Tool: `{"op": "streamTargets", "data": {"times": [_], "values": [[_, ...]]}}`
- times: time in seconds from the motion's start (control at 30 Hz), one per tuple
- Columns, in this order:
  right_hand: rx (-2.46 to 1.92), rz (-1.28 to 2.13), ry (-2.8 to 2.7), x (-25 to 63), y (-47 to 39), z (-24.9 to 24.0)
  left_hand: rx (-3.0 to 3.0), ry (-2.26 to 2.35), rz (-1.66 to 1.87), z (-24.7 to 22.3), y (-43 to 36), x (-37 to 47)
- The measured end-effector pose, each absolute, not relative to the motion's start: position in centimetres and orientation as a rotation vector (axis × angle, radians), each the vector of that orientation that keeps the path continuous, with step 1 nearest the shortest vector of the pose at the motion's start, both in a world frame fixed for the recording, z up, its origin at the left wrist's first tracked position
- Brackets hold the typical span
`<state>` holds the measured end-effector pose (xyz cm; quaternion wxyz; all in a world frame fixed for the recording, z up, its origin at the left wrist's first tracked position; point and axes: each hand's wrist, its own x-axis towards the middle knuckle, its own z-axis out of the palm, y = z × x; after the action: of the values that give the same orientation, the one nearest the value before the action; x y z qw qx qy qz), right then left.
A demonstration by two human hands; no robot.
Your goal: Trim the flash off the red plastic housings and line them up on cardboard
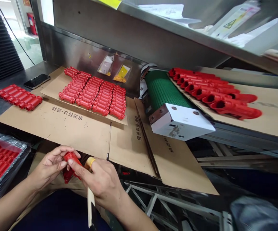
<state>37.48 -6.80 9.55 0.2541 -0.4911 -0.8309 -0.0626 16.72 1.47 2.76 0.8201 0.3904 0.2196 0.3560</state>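
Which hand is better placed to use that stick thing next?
Probably the right hand: it holds the pale stick-like tool close to the red part, which the left hand holds.

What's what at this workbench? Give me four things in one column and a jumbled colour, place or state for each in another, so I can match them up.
Things:
1. Phone
2. Conveyor belt
3. Single red part
4. Bin

Colour, place or state:
A. Held between the left hand and the right hand
B. Lined with plastic, at the person's left
C. Green
D. Lying with its dark screen up

Right pairs: 1-D, 2-C, 3-A, 4-B
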Motion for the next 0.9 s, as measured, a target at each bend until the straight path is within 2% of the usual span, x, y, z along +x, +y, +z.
{"op": "streamTargets", "data": {"times": [0.17, 0.3, 0.47, 0.63, 0.8, 0.9], "values": [[-1.272, -0.098, -2.249, 37.8, -7.6, 9.9, 0.706, 0.328, 0.680, 3.0, 1.9, 17.3], [-1.270, 0.170, -1.927, 38.6, -9.0, 10.0, 0.618, 0.168, 0.613, 3.2, 2.6, 18.3], [-1.494, 0.376, -1.590, 39.8, -11.0, 9.8, 0.620, 0.074, 0.544, 3.7, 3.5, 20.0], [-1.487, 1.013, -0.986, 38.7, -12.0, 7.0, 0.622, 0.016, 0.471, 3.9, 3.8, 22.1], [-1.390, 1.164, -0.704, 38.3, -12.2, 5.8, 0.726, 0.200, 0.414, 2.5, 2.9, 24.1], [-1.485, 1.144, -0.717, 40.9, -12.2, 9.4, 0.943, 0.389, 0.550, 0.1, 5.3, 24.9]]}}
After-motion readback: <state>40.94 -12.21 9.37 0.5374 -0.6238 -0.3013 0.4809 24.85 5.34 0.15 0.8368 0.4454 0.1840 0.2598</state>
